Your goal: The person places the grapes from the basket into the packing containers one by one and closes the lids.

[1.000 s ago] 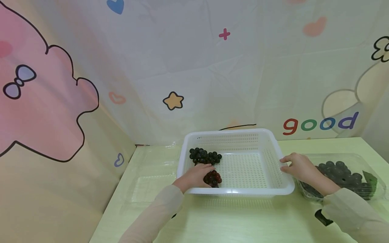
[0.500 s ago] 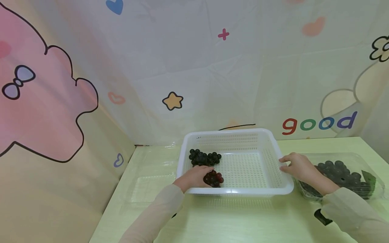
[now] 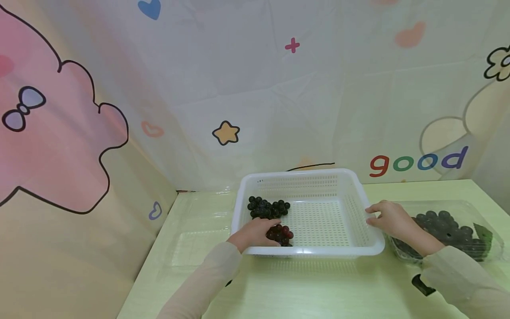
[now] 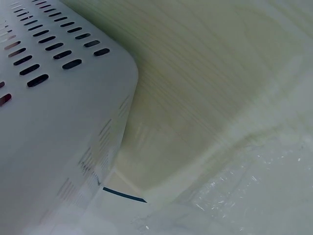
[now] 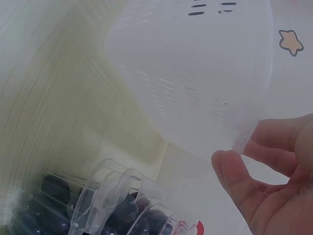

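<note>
A white perforated plastic basket (image 3: 314,251) stands on the table. My left hand (image 3: 255,231) reaches over its near left rim, with fingers and thumb around a small bunch of dark red grapes (image 3: 283,235) low in the basket. Just behind it lies a bunch of black grapes (image 3: 268,207). My right hand (image 3: 392,221) pinches the basket's right rim; in the right wrist view the thumb and fingers of the right hand (image 5: 264,171) meet at the rim of the white basket (image 5: 195,73). The left wrist view shows only the basket's outer wall (image 4: 63,112), not the hand.
To the right, partly behind my right forearm, sits a clear plastic box (image 3: 474,208) of dark grapes (image 3: 446,230) with a green leaf. A flat clear plastic container (image 3: 195,235) lies left of the basket. A printed cloth (image 3: 279,110) hangs behind the table.
The red grapes have shifted slightly right between my left fingers, and the left hand has eased down a little. The right hand stays on the basket rim.
</note>
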Demonstrator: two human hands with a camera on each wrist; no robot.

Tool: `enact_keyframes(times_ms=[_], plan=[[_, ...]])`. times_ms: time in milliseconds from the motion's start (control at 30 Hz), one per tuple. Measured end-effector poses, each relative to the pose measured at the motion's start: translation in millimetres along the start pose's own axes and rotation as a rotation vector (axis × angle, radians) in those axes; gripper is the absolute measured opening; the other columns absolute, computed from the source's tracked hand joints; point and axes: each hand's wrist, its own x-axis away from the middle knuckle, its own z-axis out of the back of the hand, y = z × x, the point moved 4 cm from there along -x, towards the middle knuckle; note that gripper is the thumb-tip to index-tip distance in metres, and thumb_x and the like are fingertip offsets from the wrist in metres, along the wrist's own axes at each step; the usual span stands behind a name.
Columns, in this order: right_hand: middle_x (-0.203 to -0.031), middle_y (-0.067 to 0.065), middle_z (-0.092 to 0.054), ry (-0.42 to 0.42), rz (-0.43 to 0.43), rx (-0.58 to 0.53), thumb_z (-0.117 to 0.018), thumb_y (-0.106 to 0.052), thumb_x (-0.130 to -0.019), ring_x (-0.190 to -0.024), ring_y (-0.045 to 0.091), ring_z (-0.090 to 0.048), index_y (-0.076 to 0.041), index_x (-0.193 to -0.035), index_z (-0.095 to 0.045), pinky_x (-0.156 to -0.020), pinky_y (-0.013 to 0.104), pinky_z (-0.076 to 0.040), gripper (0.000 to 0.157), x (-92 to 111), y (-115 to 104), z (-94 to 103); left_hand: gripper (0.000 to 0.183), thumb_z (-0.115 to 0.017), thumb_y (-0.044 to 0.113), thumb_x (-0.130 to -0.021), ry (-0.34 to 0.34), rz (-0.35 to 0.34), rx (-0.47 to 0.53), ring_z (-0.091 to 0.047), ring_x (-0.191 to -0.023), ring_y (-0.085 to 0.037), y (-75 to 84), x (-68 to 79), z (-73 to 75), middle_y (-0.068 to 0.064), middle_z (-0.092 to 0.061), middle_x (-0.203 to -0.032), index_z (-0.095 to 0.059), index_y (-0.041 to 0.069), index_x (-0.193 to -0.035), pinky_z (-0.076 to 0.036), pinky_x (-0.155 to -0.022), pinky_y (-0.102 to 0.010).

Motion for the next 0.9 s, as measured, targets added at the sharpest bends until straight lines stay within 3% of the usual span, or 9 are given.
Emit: enact_keyframes(times_ms=[467,633,900], plan=[[-0.098,0.033,-0.053,0.008,0.014,0.003,-0.063,-0.007,-0.077,-0.075,0.033,-0.06,0.015,-0.102,-0.058,-0.059,0.037,-0.052,0.034,1.5,-1.0,-1.3,0.07,-0.063,0.045,-0.077,0.004,-0.025,0.04,-0.044,-0.119,-0.02,3.0,3.2,0.4,-0.002,-0.049,-0.128,-0.033,0.023,-0.137,-0.038,-0.095,-0.035],[-0.097,0.033,-0.053,0.011,0.02,0.005,-0.063,-0.007,-0.077,-0.074,0.032,-0.06,0.015,-0.102,-0.058,-0.059,0.037,-0.052,0.034,1.7,-0.8,-1.2,0.067,-0.063,0.044,-0.077,0.028,-0.056,0.002,-0.05,-0.1,-0.015,3.6,2.8,1.3,-0.001,-0.053,-0.111,-0.035,0.027,-0.135,-0.043,-0.085,-0.03],[-0.098,0.034,-0.053,0.01,0.017,0.004,-0.063,-0.007,-0.077,-0.074,0.031,-0.059,0.015,-0.102,-0.058,-0.058,0.036,-0.052,0.034,1.9,-0.7,-0.4,0.06,-0.063,0.043,-0.077,0.038,-0.072,-0.005,-0.044,-0.077,-0.008,6.0,2.8,4.0,0.001,-0.05,-0.094,-0.041,0.03,-0.131,-0.042,-0.069,-0.022]])
